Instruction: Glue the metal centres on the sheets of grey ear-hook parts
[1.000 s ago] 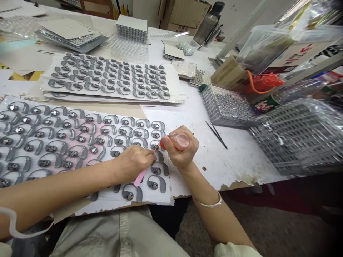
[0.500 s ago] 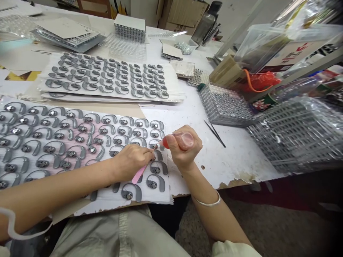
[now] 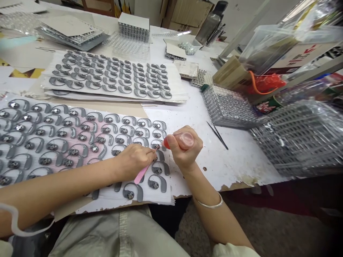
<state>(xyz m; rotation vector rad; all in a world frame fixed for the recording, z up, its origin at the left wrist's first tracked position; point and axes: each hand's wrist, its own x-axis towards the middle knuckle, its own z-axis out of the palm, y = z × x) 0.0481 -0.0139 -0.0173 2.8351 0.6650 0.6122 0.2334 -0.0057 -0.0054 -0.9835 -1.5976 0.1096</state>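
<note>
My left hand (image 3: 138,159) is closed on a slim pink tool (image 3: 141,175) whose wide flat end sticks out below the fingers; its thin tip is by a grey ear-hook piece (image 3: 156,144) near the sheet's right edge. My right hand (image 3: 187,150) wraps round a soft translucent squeeze bottle (image 3: 184,140) with a red end, tilted so that its narrow nozzle points left at the same piece. Rows of similar grey curved pieces, each with a shiny round stone-like part, lie on the white foam sheet (image 3: 168,194). My left forearm hides some of them.
Behind lies a second stack of sheets (image 3: 177,96) bearing more grey pieces. Black tweezers (image 3: 217,135) rest on the table right of my hands. Clear trays of small shiny parts (image 3: 230,107) and a plastic-wrapped stack (image 3: 294,139) stand at the right. A dark bottle (image 3: 211,23) is at the back.
The whole view has shifted slightly, with things appearing a little further right. Both hands keep their grip and their place at the same piece.
</note>
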